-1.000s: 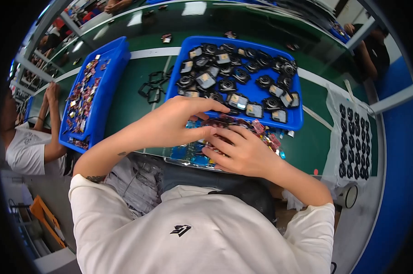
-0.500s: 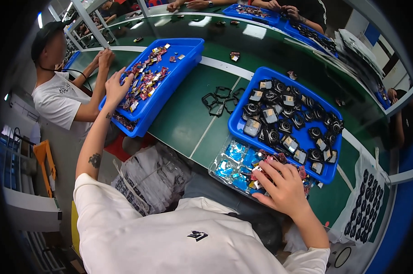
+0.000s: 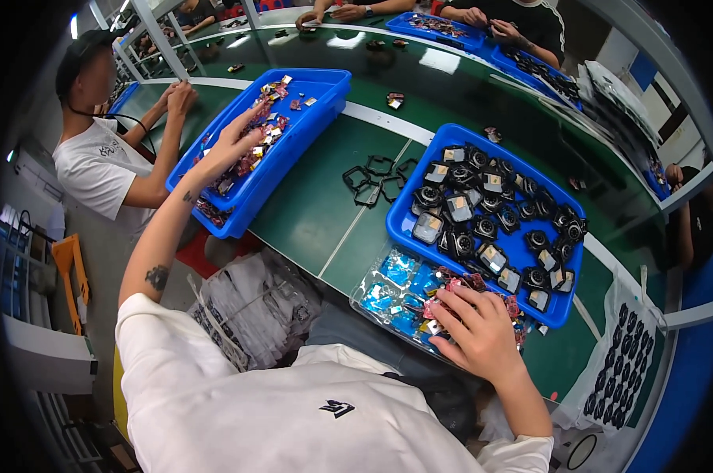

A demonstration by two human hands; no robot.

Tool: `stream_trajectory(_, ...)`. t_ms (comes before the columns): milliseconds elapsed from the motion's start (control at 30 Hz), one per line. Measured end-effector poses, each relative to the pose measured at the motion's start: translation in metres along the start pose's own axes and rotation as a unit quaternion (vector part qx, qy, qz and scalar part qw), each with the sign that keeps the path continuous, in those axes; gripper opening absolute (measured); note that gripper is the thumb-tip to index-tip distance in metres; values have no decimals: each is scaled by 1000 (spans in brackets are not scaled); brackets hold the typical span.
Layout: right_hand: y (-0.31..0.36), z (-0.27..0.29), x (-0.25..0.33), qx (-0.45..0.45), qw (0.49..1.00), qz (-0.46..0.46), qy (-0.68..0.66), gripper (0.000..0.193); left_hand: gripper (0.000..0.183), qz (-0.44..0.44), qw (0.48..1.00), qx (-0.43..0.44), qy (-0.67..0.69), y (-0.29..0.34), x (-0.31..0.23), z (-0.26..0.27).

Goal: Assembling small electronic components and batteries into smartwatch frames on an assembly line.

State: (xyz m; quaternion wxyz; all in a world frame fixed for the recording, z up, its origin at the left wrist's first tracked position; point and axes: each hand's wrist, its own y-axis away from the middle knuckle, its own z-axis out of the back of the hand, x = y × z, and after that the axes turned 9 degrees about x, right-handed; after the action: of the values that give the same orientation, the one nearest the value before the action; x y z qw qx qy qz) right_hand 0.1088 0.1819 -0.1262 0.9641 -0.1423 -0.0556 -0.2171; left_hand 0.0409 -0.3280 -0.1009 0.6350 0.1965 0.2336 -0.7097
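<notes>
My left hand [image 3: 234, 146] reaches into the blue tray [image 3: 325, 83] at the left, its fingers stretched over a heap of small reddish electronic parts [image 3: 255, 162] with white and yellow bits. I see nothing held in it. On the near side, my right hand [image 3: 481, 335] rests spread on similar reddish parts [image 3: 451, 290] lying on a clear plastic tray [image 3: 364, 301] with shiny blue pieces [image 3: 400, 268] in it. Its fingertips touch or almost touch those parts. Just beyond stands a second blue tray [image 3: 400, 201], filled with black watch-like housings [image 3: 486, 229].
Several black frames [image 3: 368, 189] lie on the green table [image 3: 305, 213] between the trays. Loose parts [image 3: 395, 100] sit farther back. A white sheet with rows of black pieces [image 3: 618, 363] hangs at the right. A co-worker [image 3: 108, 150] sits at the left; others work across the table.
My left hand has moved farther into the left tray, away from its near edge and over the heap. The right hand stays on the reddish parts, its fingers slightly more bent.
</notes>
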Motion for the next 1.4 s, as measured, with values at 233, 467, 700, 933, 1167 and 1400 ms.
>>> stream_trajectory(233, 0, 3, 2, 5, 1000, -6, -3, 42, 88, 138, 980, -67, -123, -20, 36, -14)
stream_trajectory(467, -1, 1, 2, 1, 1000, -11, -11, 41, 50, 26, 992, -73, -95, -36, 18, -18)
stream_trajectory(700, -1, 1, 1, -5, 1000, -9, -16, 41, 29, -39, 985, -138, -97, -32, -7, -23)
stream_trajectory(933, 1, 4, 2, -14, 1000, -4, -21, 43, 26, -47, 972, -201, -114, -27, -23, -24)
stream_trajectory(1167, 4, 11, 0, -57, 995, 10, -78, 42, 24, -93, 950, -282, -101, -44, -35, 1)
stream_trajectory(1400, 9, 18, -10, -202, 977, -38, -55, 45, 19, -214, 953, -206, 56, -41, -148, -28)
